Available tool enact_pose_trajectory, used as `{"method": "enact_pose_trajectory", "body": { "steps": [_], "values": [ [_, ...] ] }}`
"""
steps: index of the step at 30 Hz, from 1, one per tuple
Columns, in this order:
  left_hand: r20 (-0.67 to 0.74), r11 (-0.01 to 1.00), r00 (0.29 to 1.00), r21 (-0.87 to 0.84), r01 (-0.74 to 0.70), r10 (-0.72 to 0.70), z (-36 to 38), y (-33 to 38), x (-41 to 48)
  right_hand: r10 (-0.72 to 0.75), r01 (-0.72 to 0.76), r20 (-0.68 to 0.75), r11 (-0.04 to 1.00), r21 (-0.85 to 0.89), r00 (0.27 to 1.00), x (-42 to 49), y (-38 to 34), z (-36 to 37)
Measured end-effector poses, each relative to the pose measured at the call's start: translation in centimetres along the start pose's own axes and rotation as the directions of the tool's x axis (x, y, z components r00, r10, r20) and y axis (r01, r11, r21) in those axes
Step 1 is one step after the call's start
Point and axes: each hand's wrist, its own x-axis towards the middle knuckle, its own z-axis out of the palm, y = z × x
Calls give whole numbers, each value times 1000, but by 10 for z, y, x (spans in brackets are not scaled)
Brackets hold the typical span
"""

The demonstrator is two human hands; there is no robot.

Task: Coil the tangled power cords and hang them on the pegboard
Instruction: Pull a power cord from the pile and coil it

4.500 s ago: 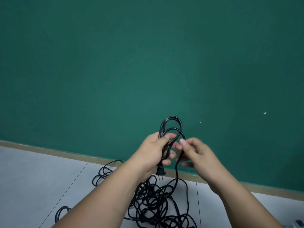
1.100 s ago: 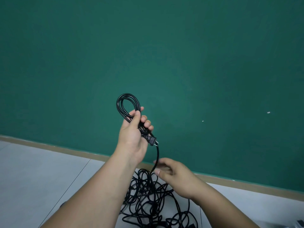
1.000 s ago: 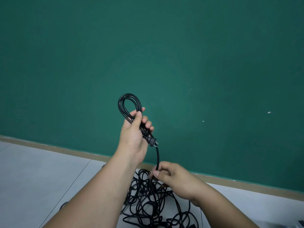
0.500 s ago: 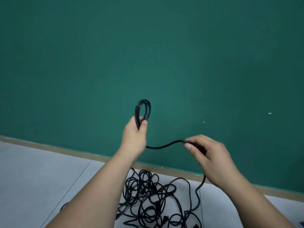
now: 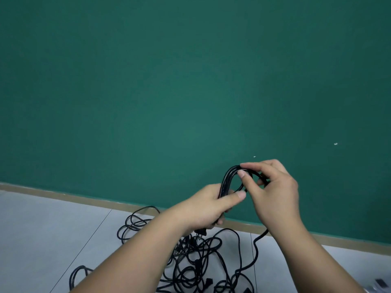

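A person is holding a black coil (image 5: pixel 227 178) of power cord in the air above the pile of cords (image 5: pixel 196 263), which is lying tangled on the pale tiled floor (image 5: pixel 53 229). The left hand (image 5: pixel 211 206) is gripping the lower part of the coil, fingers curled round the bundled strands and the thumb pressing across them from the near side. A two-pin plug (image 5: pixel 200 232) is hanging out below this hand, just above the pile; any marking on it is too small to read. The right hand (image 5: pixel 273 193), up and to the right of the pile, is pinching the top of the coil's loop between thumb and forefinger, with the other fingers curling loosely behind the strands. A loose strand (image 5: pixel 256 250) is dropping from under the right hand and running down into the right side of the pile. Behind the pile a plain green wall (image 5: pixel 169 92) is rising, with a tan strip (image 5: pixel 63 195) along its foot where it meets the floor. Far to the right of the pile, at the picture's lower corner, a small dark and white object (image 5: pixel 380 289) is showing, cut off too much to identify.
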Motion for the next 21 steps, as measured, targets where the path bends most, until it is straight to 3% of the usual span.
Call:
{"method": "enact_pose_trajectory", "body": {
  "steps": [4, 7, 10, 12, 14, 17, 21],
  "values": [
    [39, 998, 999, -66, 9, -6, -1, -6, 2, 0, -1, -6, 999, -44, 1000, 1, 1, 0],
    [20, 969, 1000, -247, -1, 6, -4, -7, 4, 63, -63, 47, 998, 7, 997, 0, 6, 3],
    [-76, 896, 997, -443, -20, -15, -10, -3, 5, 215, -280, 275, 934, 224, 937, -2, 10, 5],
    [-136, 850, 991, -524, -61, -13, -16, 0, 5, 211, -303, 419, 939, 165, 883, -5, 13, 6],
    [-197, 855, 980, -508, -107, 6, -21, 0, 5, 205, -270, 467, 960, 78, 860, -8, 15, 6],
    [-251, 923, 967, -362, -131, 39, -23, -1, 5, 229, -319, 343, 918, 236, 911, -7, 3, 6],
    [-235, 977, 968, -171, -131, 88, -19, -6, 5, 251, -271, 103, 864, 425, 962, -2, -18, 4]
  ]
}}
